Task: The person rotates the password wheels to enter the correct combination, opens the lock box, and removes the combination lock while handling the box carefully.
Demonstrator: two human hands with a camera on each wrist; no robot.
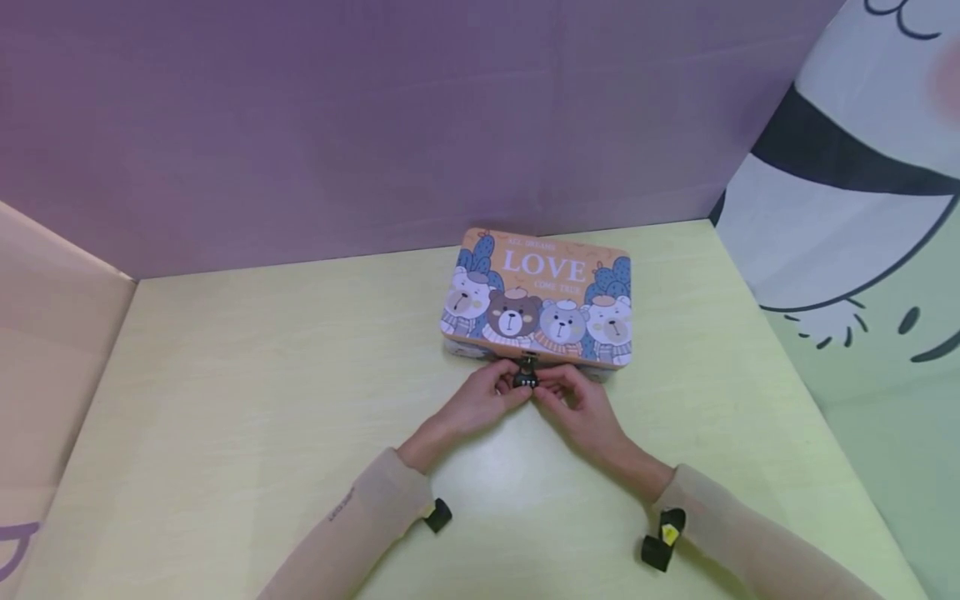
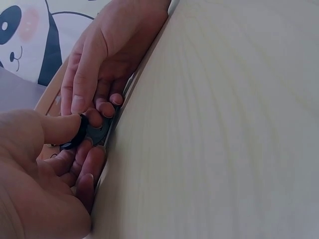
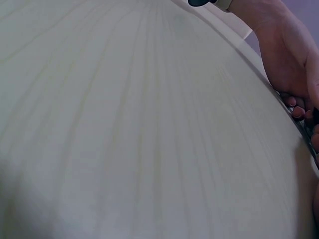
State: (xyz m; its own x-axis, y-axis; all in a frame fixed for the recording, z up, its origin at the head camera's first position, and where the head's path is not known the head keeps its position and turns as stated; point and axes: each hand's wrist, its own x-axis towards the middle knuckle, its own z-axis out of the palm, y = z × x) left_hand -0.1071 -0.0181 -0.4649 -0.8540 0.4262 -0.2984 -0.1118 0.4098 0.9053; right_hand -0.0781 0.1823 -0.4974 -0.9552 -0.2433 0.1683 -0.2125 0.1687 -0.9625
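Observation:
A tin box (image 1: pixel 536 292) with bears and the word LOVE on its lid lies closed on the table. At the middle of its front edge is a small black padlock (image 1: pixel 526 379) with number wheels, by the metal clasp. The left hand (image 1: pixel 480 402) pinches the lock from the left, the right hand (image 1: pixel 585 412) from the right. In the left wrist view, the thumb of the left hand (image 2: pixel 45 164) presses on the black lock (image 2: pixel 77 134), and the right hand (image 2: pixel 102 64) touches its other side. Only the left hand (image 3: pixel 291 59) shows clearly in the right wrist view; the lock is mostly hidden.
The pale wooden table (image 1: pixel 262 400) extends around the box. Behind it stands a purple panel (image 1: pixel 360 125), and a panda picture (image 1: pixel 862 225) covers the right side. Black straps with small devices sit at both sleeves.

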